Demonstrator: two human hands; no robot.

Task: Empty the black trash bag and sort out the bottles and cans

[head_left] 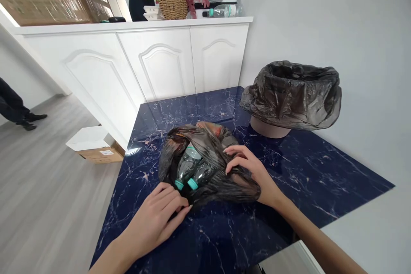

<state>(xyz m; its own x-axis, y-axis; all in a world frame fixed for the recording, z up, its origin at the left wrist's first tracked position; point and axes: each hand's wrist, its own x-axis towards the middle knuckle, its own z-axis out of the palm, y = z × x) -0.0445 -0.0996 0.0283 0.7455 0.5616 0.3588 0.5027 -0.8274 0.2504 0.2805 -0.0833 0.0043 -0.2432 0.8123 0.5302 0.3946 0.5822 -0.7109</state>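
A thin black garbage bag (pixel 208 188) lies on the dark blue marbled table, its mouth partly open. Inside it show two clear plastic bottles with teal caps, the left bottle (pixel 187 165) and the right bottle (pixel 202 174); something reddish-brown shows through the film at the back. My left hand (pixel 163 209) pinches the near left edge of the bag between thumb and fingers. On the bag's right side rests my right hand (pixel 252 171), fingers spread and curved over the crumpled film, not closed on it.
A bin (pixel 271 128) lined with a black bag stands at the table's right by the wall. Behind the table (pixel 144 231) is a white cabinet (pixel 167 64) bearing a flower basket (pixel 173 3), bottle and cardboard boxes. A carton (pixel 99 154) sits on the floor; people are beyond.
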